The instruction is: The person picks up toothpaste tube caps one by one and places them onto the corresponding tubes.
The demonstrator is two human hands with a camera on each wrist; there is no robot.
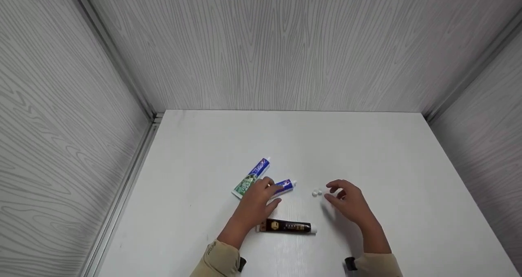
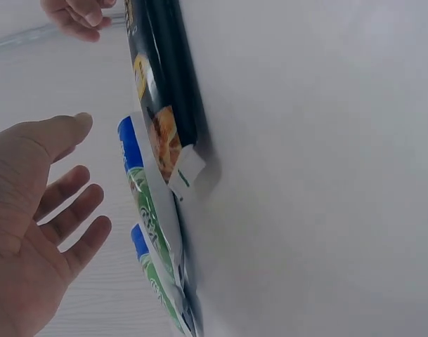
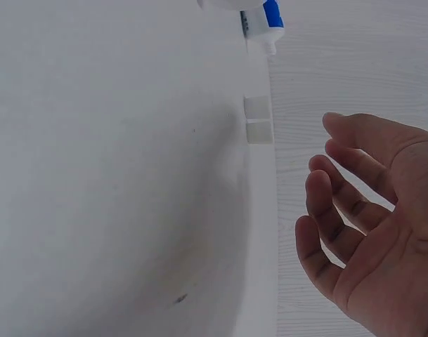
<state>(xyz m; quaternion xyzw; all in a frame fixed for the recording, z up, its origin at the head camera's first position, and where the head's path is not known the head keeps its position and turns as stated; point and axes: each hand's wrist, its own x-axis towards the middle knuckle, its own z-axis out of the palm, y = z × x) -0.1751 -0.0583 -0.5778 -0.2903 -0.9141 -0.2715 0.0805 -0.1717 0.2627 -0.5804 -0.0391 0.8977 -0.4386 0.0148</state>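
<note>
My left hand (image 1: 253, 201) hovers over a blue-and-green toothpaste tube (image 1: 284, 186), fingers relaxed and holding nothing. Its uncapped white nozzle points right. A second blue-and-green toothpaste tube (image 1: 257, 170) lies beyond it, slanting up to the right, also uncapped. Nearest me is a black toothpaste tube (image 1: 290, 226) with its white cap on; its crimped end (image 2: 187, 170) faces the left wrist camera. Two small white caps (image 1: 316, 193) stand close together left of my right hand (image 1: 346, 199). That hand is held above the table with loosely bent fingers (image 3: 325, 203), nothing between them.
The white table (image 1: 195, 146) is bounded by grey wood-grain panels: a back wall (image 1: 277, 48), a left wall (image 1: 49, 126) and a right wall (image 1: 485, 118). Metal framing (image 1: 118, 211) runs along the left edge.
</note>
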